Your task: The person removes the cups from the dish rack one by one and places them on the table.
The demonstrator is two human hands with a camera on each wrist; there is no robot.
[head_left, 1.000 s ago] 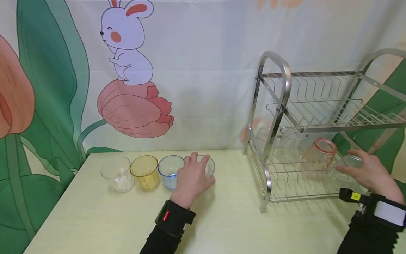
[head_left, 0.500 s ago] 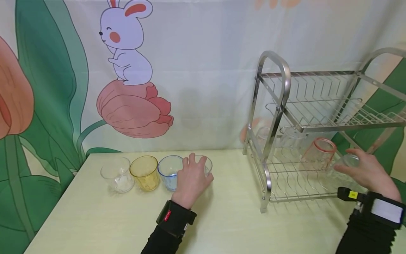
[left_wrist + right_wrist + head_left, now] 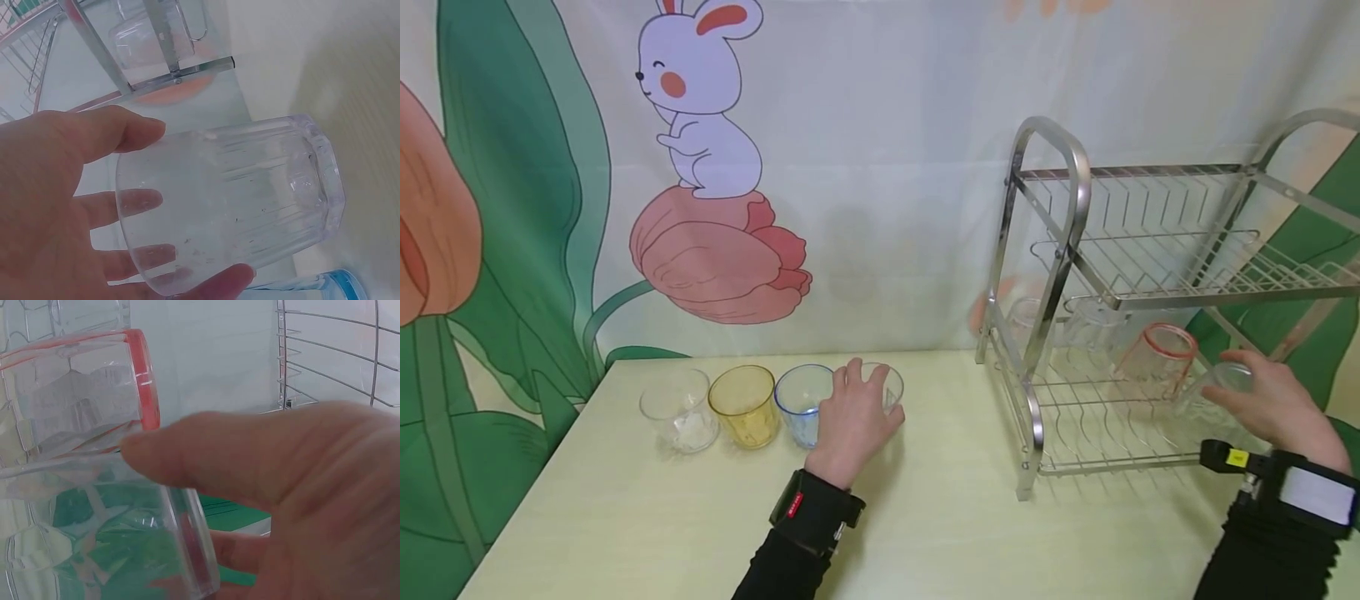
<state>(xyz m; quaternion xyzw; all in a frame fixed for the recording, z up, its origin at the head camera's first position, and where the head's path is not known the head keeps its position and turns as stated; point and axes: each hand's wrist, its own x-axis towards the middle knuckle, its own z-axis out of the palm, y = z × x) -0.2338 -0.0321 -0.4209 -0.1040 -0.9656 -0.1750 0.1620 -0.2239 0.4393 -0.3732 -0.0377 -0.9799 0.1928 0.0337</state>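
Red tag (image 3: 795, 505): on the left wrist's black strap, white lettering too small to read, left of the rack (image 3: 1116, 302).
Yellow label (image 3: 1237, 458): on the right wrist's gear, in front of the rack, marks illegible.
Left hand (image 3: 856, 429): left of the rack, fingers curled round the clear cup (image 3: 269, 187) near its mouth.
Clear cup: colourless, faceted toward a thick base, flecked with small specks; left of the rack, just beside the blue-rimmed cup (image 3: 796, 408).
Farther left of the rack: amber cup (image 3: 745, 408), then stemless glass (image 3: 681, 417), both upright on the tabletop (image 3: 947, 517).
Right hand (image 3: 1285, 408): at the rack's lower tier, thumb and fingers grasping a transparent tumbler (image 3: 106, 531).
Transparent tumbler: colourless, at the rack's lower tier, beside the red-ringed cup (image 3: 81, 394).
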